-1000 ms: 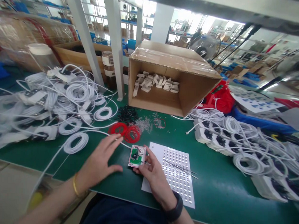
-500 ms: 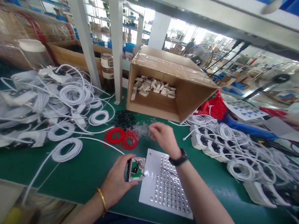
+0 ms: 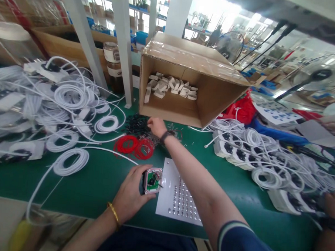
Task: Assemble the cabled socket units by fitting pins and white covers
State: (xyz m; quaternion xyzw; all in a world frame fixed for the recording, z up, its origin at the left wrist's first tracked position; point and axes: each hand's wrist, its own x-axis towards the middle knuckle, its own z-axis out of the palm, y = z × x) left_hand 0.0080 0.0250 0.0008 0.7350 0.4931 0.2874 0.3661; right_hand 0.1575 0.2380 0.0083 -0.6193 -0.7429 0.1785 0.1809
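A small square housing [image 3: 153, 181] with a green circuit board inside is gripped in my left hand [image 3: 133, 190], thumb below and fingers along its far side. A white cable [image 3: 116, 153] runs up to it from the left. My right hand [image 3: 157, 127] reaches over to the pile of small black parts [image 3: 135, 125], its fingertips pinched together at the pile's right edge. Whatever those fingers hold is too small to make out. Close by lie thin clear and metallic pieces [image 3: 151, 138] and bundles of red rings [image 3: 126, 144].
A white sheet [image 3: 164, 192] with rows of shiny round pieces lies partly under my right forearm. Behind stands an open cardboard box [image 3: 179, 111] with white blocks. Coiled white cables [image 3: 71, 162] crowd the left; white housings [image 3: 224, 148] line the right. Another person's hand [image 3: 333, 205] shows at the right edge.
My left hand has taken the housing over from the right hand. The right hand has moved forward, then left across the clear pieces to the black parts.
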